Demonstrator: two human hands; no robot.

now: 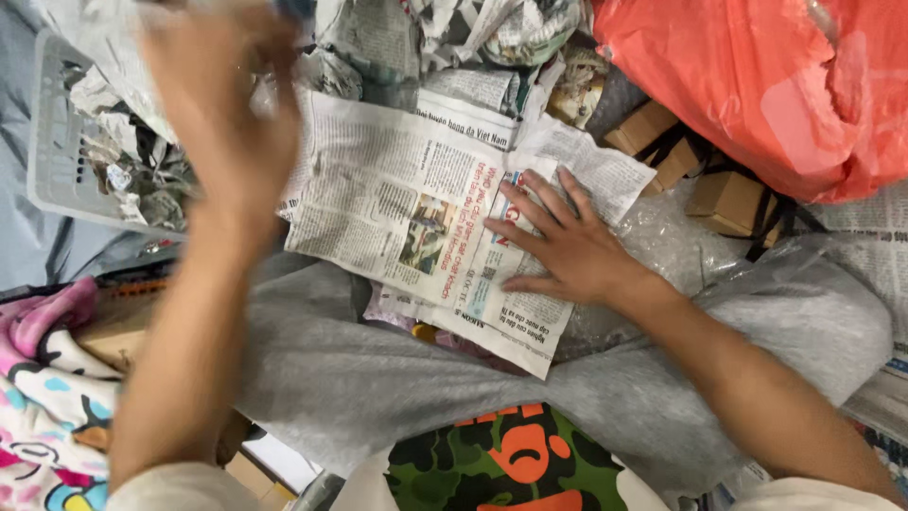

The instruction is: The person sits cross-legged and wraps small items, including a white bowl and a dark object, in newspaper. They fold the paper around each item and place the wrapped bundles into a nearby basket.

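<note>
Right hand (566, 244): lies flat, palm down, fingers spread wide, pressing on the right part of the newspaper sheet (416, 213). It grips nothing.

Left hand (222, 104): raised close to the camera and blurred, over the upper left of the scene, in front of the basket and crumpled paper. How far it is open, and whether it has hold of anything, cannot be told.

Newspaper sheet: one printed sheet, spread open and slightly askew, lying across the person's lap, upper edge toward the heap of crumpled paper, lower right corner hanging over the grey trousers (378, 378). More folded pages show beneath its lower edge.

Grey trousers: cover the crossed legs, fill the lower middle of the view.

Plastic basket (47, 142): pale grey, slotted wall, upper left, holding crumpled newspaper scraps (142, 180).

Crumpled newspaper heap (473, 28): top centre, just beyond the sheet.

Orange plastic bag (776, 85): upper right, bulging, resting above the cardboard boxes.

Small cardboard boxes (728, 199): brown, bound with dark straps, right of the sheet, beneath the bag.

Clear plastic wrap (662, 246): crinkled, just beside the right wrist.

Patterned fabric (43, 397): pink and white with cartoon prints, lower left.

Camouflage shirt (501, 464): green with orange print, bottom centre.
</note>
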